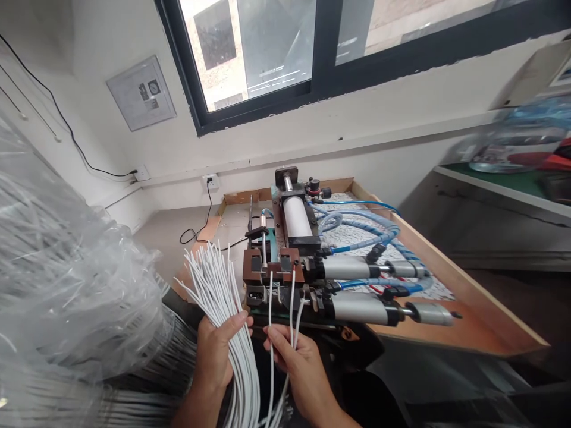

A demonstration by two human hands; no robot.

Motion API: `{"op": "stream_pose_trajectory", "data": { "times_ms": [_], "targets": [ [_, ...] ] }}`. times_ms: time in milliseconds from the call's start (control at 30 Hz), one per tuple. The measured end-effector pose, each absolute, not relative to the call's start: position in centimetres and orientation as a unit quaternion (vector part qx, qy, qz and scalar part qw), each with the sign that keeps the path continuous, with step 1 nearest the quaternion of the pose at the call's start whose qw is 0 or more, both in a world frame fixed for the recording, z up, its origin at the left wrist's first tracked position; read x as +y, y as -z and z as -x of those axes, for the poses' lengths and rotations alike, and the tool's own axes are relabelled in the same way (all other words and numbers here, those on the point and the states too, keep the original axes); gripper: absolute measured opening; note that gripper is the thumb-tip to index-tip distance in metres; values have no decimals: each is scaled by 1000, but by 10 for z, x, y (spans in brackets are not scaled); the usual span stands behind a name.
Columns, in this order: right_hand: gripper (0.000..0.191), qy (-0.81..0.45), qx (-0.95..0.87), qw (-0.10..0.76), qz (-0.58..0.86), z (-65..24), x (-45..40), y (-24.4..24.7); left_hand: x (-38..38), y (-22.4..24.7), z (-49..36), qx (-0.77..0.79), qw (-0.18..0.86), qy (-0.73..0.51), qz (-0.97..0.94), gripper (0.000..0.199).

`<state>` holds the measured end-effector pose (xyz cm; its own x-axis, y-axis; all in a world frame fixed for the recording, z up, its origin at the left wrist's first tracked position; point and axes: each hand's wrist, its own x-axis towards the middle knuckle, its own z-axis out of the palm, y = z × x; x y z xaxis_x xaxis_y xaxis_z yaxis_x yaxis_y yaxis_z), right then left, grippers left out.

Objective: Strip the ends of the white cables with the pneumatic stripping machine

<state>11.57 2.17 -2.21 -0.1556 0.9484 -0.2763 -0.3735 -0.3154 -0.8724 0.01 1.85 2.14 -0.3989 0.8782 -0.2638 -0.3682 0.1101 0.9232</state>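
A thick bundle of white cables [243, 362] is wrapped in my left hand [214, 351], the cable ends fanning out upward. Several single white cables [272, 356] are pinched between the thumb and fingers of my right hand [297, 362], just to the right of the bundle. The tips of these cables reach up to the brown clamp blocks [254, 273] of a pneumatic machine [298, 217]; whether they sit inside the jaws I cannot tell. Silver air cylinders [352, 268] stick out from the machine to the right.
Blue air hoses [370, 238] loop behind the cylinders inside a wooden tray edge [482, 291]. Clear plastic wrap [80, 285] covers more cable bundles [138, 380] at my left. A shelf [521, 184] with a large plastic bottle [517, 148] stands at the right. A black cord [209, 208] hangs from a wall socket.
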Motion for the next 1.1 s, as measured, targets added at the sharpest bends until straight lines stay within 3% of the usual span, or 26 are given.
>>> {"op": "stream_pose_trajectory", "data": {
  "times_ms": [300,467,700,1100],
  "targets": [
    [29,-741,-261,465,408,-114,35,20,23,-26,0,557,492,-633,-217,24],
    [31,-764,-334,413,367,-111,32,20,22,-24,-2,508,491,-651,-277,25],
    [30,-660,-391,483,423,-114,20,21,19,-20,-1,509,501,-638,-287,18],
    [31,-700,-338,444,445,-121,22,22,20,-24,-2,503,512,-641,-271,21]
  ]
}}
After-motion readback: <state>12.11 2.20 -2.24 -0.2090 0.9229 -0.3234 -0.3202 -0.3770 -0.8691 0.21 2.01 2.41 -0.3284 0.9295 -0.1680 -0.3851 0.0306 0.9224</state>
